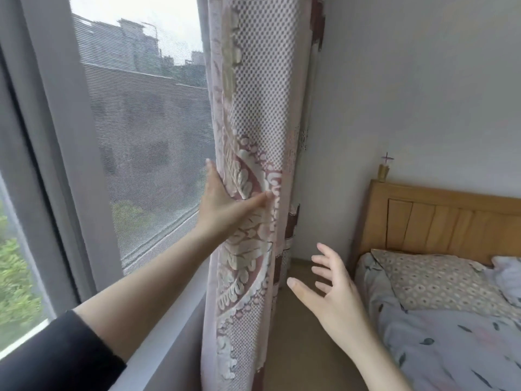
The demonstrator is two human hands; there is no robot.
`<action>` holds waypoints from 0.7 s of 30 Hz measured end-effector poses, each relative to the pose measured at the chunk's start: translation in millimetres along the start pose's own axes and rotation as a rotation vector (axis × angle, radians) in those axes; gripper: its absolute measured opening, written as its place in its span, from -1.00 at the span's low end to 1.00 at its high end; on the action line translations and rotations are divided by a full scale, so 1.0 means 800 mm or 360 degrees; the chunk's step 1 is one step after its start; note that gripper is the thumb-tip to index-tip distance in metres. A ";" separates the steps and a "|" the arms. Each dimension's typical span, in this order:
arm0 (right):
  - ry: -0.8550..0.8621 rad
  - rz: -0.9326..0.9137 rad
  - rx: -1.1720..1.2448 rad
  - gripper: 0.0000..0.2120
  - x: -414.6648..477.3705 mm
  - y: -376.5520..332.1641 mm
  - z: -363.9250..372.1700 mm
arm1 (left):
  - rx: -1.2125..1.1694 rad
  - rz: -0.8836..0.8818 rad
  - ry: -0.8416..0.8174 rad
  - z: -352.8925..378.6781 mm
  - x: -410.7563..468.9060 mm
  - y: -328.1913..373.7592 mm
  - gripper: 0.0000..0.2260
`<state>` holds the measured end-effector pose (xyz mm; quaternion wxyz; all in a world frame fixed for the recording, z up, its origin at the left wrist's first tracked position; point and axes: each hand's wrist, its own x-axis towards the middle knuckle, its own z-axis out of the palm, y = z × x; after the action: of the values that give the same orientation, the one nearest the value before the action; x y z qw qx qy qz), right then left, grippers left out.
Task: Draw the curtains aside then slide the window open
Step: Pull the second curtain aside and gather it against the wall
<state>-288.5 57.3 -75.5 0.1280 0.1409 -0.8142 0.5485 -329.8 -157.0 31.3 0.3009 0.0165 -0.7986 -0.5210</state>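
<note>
one curtain point(253, 153), bunched at the window's point(146, 131) right edge, was pinched between left hand point(222, 204) thumb and fingers, likely to clear the pane; right hand point(329, 289) was held free, fingers spread.

No text, label, brand, number or sign can be read anywhere; the curtain point(253, 153) carries only woven leaf and dot patterns. The bedding point(439, 328) shows only printed leaf shapes, without lettering.

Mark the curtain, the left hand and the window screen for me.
curtain point(253, 108): head view, checked fabric of the gathered bunch.
left hand point(222, 203): head view, back of hand gripping the curtain edge.
window screen point(146, 131): head view, middle of the mesh.
</note>
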 end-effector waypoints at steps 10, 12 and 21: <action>-0.0233 -0.0034 0.0027 -0.04 0.132 0.065 -0.020 | 0.0034 0.0024 -0.0131 0.113 0.087 0.001 -0.80; -0.0262 -0.0001 0.0013 0.05 0.150 0.073 -0.020 | 0.0072 0.0035 -0.0113 0.129 0.098 0.002 -0.80; -0.0331 0.0111 -0.0006 0.37 0.243 0.088 0.007 | 0.0161 0.0213 -0.0055 0.178 0.154 0.002 -0.78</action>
<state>-495.2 59.7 -67.4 0.0238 0.1683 -0.8286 0.5334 -501.3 -80.7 50.8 0.3199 -0.0306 -0.8282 -0.4591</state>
